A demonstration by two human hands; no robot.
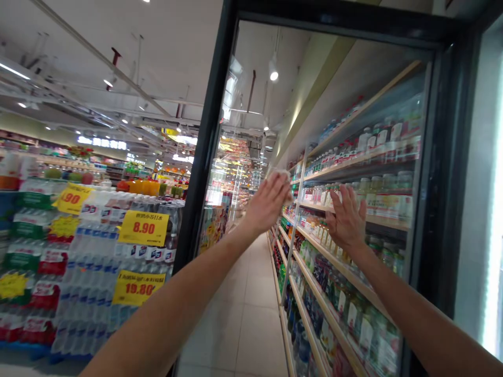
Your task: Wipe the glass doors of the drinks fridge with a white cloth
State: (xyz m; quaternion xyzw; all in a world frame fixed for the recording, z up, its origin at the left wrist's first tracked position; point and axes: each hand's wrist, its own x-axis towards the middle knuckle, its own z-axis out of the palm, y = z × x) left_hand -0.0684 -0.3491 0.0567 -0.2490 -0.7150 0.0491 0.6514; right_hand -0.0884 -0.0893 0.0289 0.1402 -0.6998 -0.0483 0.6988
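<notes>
A glass door [255,293] in a black frame fills the middle and right of the view. My left hand [267,204] is pressed flat at the pane with a whitish cloth [290,195] under its fingers; most of the cloth is hidden behind them. To its right, my right hand [346,217] is raised at the same pane, fingers spread and holding nothing. Whether its palm touches the glass, I cannot tell.
Shelves of bottles and jars [387,193] show in the glass, along a tiled aisle. Left of the door stand stacked packs of bottled drinks [86,272] with yellow price signs [143,228]. A bright light strip [493,251] runs down the right edge.
</notes>
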